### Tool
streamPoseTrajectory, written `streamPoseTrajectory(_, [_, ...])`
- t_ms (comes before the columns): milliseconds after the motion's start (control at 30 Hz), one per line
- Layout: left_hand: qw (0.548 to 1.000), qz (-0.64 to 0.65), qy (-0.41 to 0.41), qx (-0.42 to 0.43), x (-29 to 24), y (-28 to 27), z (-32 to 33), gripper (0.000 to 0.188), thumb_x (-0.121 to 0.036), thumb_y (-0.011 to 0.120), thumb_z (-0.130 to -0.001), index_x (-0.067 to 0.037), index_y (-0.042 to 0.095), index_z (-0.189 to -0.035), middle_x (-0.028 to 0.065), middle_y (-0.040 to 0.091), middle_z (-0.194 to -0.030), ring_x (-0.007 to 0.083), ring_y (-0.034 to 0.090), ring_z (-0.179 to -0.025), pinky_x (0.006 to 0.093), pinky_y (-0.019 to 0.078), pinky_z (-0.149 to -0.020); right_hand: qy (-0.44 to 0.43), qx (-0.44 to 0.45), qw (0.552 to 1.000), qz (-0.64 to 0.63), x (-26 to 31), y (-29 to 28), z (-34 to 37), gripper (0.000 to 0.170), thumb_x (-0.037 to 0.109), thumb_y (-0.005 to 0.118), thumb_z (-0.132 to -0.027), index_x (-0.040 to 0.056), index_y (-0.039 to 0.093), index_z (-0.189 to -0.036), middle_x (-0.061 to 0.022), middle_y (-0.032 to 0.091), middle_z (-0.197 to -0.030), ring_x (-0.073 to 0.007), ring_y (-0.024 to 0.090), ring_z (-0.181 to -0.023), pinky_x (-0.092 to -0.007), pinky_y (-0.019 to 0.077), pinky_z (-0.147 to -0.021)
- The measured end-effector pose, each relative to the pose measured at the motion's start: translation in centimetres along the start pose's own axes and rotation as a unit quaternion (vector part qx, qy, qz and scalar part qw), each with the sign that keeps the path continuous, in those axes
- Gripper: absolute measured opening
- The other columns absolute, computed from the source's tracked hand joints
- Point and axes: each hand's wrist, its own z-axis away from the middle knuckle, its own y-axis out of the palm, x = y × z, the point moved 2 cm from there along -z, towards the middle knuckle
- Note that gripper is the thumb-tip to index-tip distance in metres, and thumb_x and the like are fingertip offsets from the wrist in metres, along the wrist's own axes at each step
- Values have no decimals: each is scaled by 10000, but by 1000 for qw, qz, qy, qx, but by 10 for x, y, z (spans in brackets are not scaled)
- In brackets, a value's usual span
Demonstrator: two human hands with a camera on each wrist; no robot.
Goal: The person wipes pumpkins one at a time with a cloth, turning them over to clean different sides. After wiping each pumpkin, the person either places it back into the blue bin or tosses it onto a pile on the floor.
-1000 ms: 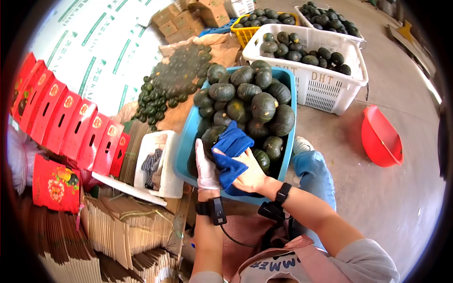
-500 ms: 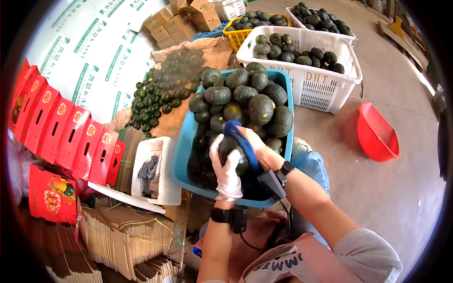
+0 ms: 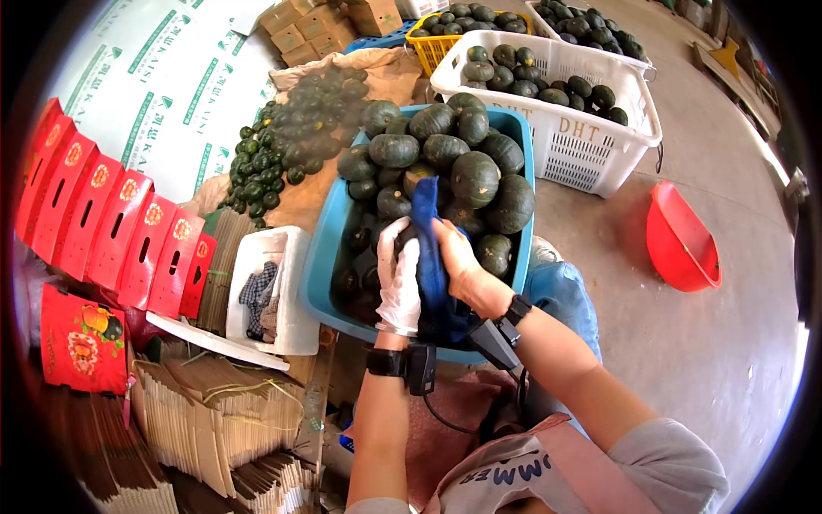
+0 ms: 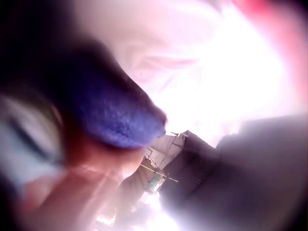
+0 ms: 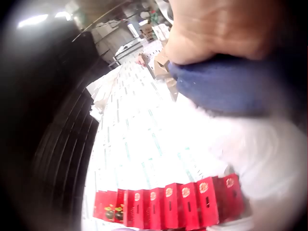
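In the head view the left hand [image 3: 400,278], in a white glove, curls round a dark green pumpkin [image 3: 402,238] that is mostly hidden by the glove and cloth. Pressed against its right side is a blue cloth [image 3: 430,257], gripped by the bare right hand [image 3: 467,267]. Both hands are over the near part of a blue tub [image 3: 321,291] holding several dark green pumpkins [image 3: 475,180]. The left wrist view shows the blue cloth [image 4: 118,120] close up and blurred; in the right wrist view the cloth [image 5: 226,86] lies between bare hand [image 5: 216,33] and glove [image 5: 260,154].
White crates [image 3: 591,154] and a yellow basket [image 3: 428,53] of pumpkins stand behind. A red basin [image 3: 681,240] is on the floor at right. Left are red boxes [image 3: 103,223], a white foam box [image 3: 295,321] and stacked cardboard [image 3: 214,420]; small pumpkins [image 3: 257,171] lie on brown paper.
At first both hands were at the cloth, the gloved fingers straight. The left hand then took hold of a pumpkin, and the cloth moved to its right side. The held pumpkin has since turned largely out of sight.
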Motion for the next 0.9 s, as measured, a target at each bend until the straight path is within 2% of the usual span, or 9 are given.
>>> streamPoseTrajectory(100, [997,-56,11,57,-22,2,7,489,-146,641,-823,-39,514,-1283,92,541,-1239,204,493,-1149,343,396,-1019,162,157,968,-105,4,-18,-30,243,260,571,-935,47,686,-962,-81,708,-900,-201,666,-789,-343,544,-737])
streamPoseTrajectory(167, [993,-13,41,113,-30,7,11,582,-141,667,-733,-37,514,-1285,100,541,-1246,211,506,-1137,348,401,-1025,-1,225,952,209,13,-34,-38,155,118,563,-918,36,686,-964,-72,707,-898,-178,670,-793,-330,544,-705])
streamPoseTrajectory(200, [994,20,27,99,-30,8,13,594,-141,656,-724,-40,511,-1291,95,539,-1249,209,505,-1138,347,399,-1027,19,309,947,91,14,-35,-38,146,18,562,-881,30,684,-960,-62,704,-885,-162,664,-787,-318,540,-678])
streamPoseTrajectory(300, [994,96,34,40,-24,7,14,572,-136,597,-748,-39,501,-1304,68,519,-1250,201,505,-1123,335,399,-1014,22,144,985,91,-7,-42,-45,208,147,510,-954,19,673,-975,-63,680,-843,-175,638,-760,-355,520,-694])
streamPoseTrajectory(333, [997,70,39,18,-23,7,12,541,-147,602,-784,-39,501,-1304,65,517,-1242,194,504,-1114,331,402,-1003,75,72,986,-129,-21,-39,-44,315,245,472,-984,6,676,-1009,-89,687,-886,-194,644,-825,-371,517,-754])
streamPoseTrajectory(467, [999,-5,-11,-30,-4,-6,-5,437,-227,609,-921,-33,505,-1298,71,530,-1200,168,501,-1086,308,415,-966,-134,9,972,191,-33,-17,17,798,447,552,-938,-7,200,-1492,-173,526,-1323,-251,543,-1147,-340,414,-998])
streamPoseTrajectory(733, [992,93,-53,60,-33,10,12,508,-223,623,-846,-51,507,-1309,76,560,-1183,161,544,-1047,313,463,-924,155,193,964,-100,5,-27,-18,347,408,572,-910,82,675,-972,-116,709,-932,-233,674,-789,-388,550,-725])
streamPoseTrajectory(833, [946,312,-81,-14,-35,23,18,553,-421,545,-880,-74,519,-1309,86,584,-1219,226,566,-1114,370,461,-974,102,184,967,-144,-59,-89,-97,318,265,431,-1003,44,660,-1001,-89,709,-914,-191,657,-811,-328,534,-766])
streamPoseTrajectory(900, [923,351,-105,-116,-32,23,26,599,-538,514,-893,-76,539,-1272,82,566,-1268,252,545,-1172,401,445,-1006,-136,26,980,146,-8,-28,-4,218,181,488,-980,37,652,-984,-98,696,-886,-180,643,-733,-349,544,-716])
